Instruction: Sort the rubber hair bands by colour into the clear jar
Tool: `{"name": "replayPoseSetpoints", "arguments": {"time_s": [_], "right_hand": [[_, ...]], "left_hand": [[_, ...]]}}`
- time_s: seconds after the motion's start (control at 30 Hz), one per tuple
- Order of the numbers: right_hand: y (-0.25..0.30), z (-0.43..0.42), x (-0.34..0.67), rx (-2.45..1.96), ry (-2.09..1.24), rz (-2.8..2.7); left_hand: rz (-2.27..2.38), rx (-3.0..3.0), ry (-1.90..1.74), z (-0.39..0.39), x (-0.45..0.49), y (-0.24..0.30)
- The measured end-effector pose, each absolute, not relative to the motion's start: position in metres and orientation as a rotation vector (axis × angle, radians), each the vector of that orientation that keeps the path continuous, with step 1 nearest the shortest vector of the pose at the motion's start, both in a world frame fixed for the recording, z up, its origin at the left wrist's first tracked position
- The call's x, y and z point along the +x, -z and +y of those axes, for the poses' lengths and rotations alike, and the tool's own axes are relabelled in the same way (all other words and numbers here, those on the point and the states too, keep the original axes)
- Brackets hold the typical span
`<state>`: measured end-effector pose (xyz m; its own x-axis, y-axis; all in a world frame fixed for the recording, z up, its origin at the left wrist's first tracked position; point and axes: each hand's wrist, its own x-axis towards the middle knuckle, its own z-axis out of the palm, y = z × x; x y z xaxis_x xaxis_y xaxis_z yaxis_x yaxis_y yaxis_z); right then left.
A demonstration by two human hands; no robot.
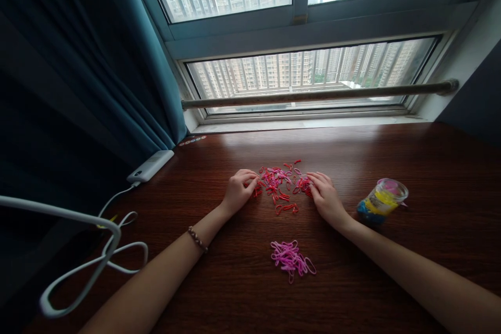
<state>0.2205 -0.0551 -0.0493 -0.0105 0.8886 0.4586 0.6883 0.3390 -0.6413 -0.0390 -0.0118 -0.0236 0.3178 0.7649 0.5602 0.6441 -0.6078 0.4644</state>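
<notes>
At the left we see a blue curtain [136, 78] hanging along the left edge of the tabletop [235, 276], with a white cable [127, 248] looping in front of it. A white device [151, 167] lies by that edge, toward the far left corner, a cord plugged into its near end. Further right comes our left hand [239, 188], a beaded bracelet [198, 239] around its wrist. Its fingers are curled, with thumb and fingertips close together at the left side of a mixed pile [275, 178] of red and pink bands; we cannot tell whether they pinch one. The mixed pile spreads between our two hands, around the middle of the tabletop, with a few red bands straying toward the far edge, where a window [332, 65] rises behind a metal rail [313, 96]. Nearer to us than the mixed pile, and well apart from it, lies a smaller pink pile [291, 258] of looped bands. Next, our right hand [326, 201] is mostly open, fingers stretched and slightly parted, its fingertips over the red and pink bands at the mixed pile's right side. Farthest right, toward the tabletop's right edge, we have a clear jar [381, 201] with blue and yellow contents and some pink near its mouth.
</notes>
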Motion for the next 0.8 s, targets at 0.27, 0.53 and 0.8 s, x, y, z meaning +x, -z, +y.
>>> {"name": "replayPoseSetpoints", "arguments": {"time_s": [0.27,0.53,0.8], "right_hand": [[0.015,-0.082,0.209,-1.110,-0.503,-1.606],[0.007,-0.113,0.197,-0.649,-0.629,-2.143],[0.014,-0.097,0.203,-0.942,-0.397,-1.990]], "left_hand": [[1.226,2.477,-1.093,-0.013,-0.036,0.025],[1.104,2.564,-0.929,-0.014,-0.034,0.024],[1.128,2.673,-0.843,-0.017,-0.032,0.023]]}}
